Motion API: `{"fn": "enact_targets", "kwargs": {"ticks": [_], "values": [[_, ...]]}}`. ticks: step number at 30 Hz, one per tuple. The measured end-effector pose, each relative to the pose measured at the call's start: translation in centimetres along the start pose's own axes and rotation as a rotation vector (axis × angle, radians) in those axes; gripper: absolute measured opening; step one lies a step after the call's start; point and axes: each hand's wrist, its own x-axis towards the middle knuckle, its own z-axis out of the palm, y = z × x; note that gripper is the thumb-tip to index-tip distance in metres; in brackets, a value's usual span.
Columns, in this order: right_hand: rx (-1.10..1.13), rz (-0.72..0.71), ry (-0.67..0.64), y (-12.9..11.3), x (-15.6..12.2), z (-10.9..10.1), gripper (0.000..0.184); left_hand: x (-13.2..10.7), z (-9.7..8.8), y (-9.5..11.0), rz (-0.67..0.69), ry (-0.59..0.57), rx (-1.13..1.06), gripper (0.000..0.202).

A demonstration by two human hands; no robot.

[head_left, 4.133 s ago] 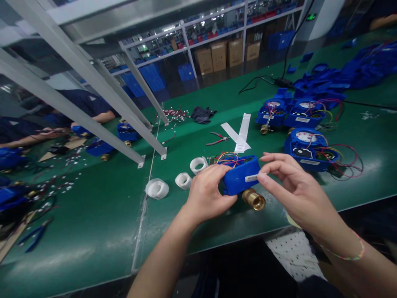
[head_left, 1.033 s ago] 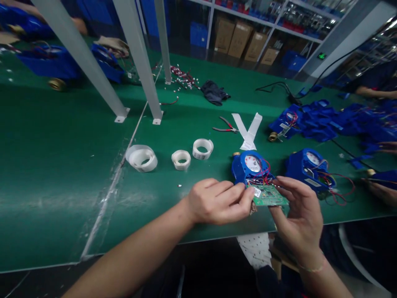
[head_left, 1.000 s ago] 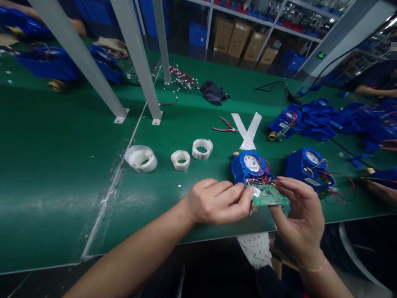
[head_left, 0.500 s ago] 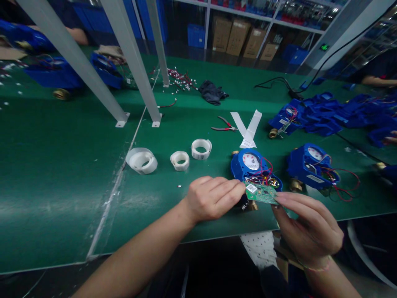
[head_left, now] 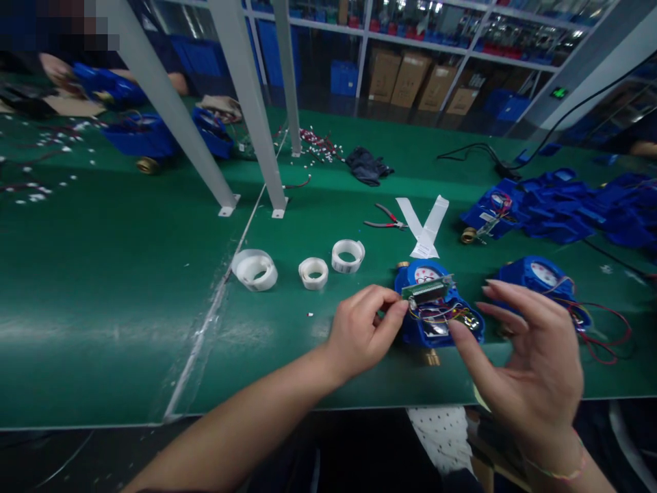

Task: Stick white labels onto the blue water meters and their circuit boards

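Pinched at its left end by my left hand (head_left: 367,329), a green circuit board (head_left: 428,290) stands tilted over a blue water meter (head_left: 418,335). Its long dark component faces me. Below the board, thin coloured wires and shiny parts show inside the meter's open housing, and the round dial behind is partly covered. My right hand (head_left: 534,363) hovers just right of this meter, fingers spread, holding nothing. Behind those fingers sits a second blue water meter (head_left: 544,274) with red wires looping out on its right side.
Three rolls of white labels, one of them here (head_left: 348,256), lie left of the meter. Red-handled cutters (head_left: 386,218) and crossed white strips (head_left: 423,229) are behind it. Several blue housings (head_left: 564,205) pile up at right. Grey posts (head_left: 251,109) rise at left; a co-worker's hand (head_left: 59,74) is beyond.
The circuit board has turned from its flat, labelled face to a tilted position over the meter. My right hand has let go of it and opened, moving right.
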Motion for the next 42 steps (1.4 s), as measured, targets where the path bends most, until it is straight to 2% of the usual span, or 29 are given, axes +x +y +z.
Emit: {"fn": "enact_targets", "kwargs": {"ticks": [3,7,12,20,26,32,42], "values": [[-0.075,-0.100,-0.028,-1.8,2.0,1.3,0.057,-0.3,0.1,0.2,-0.169,-0.002,-0.117,0.015],[-0.063,-0.189,-0.080,-3.3,3.4,3.5,0.036,-0.4,0.0,0.3,-0.178,0.022,-0.133,0.019],[-0.048,-0.158,-0.098,-3.5,3.4,5.0,0.014,-0.2,0.2,0.8,-0.245,0.039,-0.267,0.023],[-0.084,-0.171,-0.055,-3.0,2.8,5.1,0.015,-0.2,0.0,1.2,-0.273,0.038,-0.291,0.025],[0.020,0.028,-0.086,-3.0,2.9,5.2,0.001,-0.2,-0.1,1.0,-0.298,-0.003,-0.315,0.020],[0.089,0.137,-0.102,-2.7,2.8,5.4,0.006,-0.3,0.1,0.8,-0.320,-0.011,-0.343,0.018],[0.115,0.188,-0.101,-2.5,2.5,5.7,0.008,-0.3,0.0,1.0,-0.331,0.010,-0.396,0.017]]}}
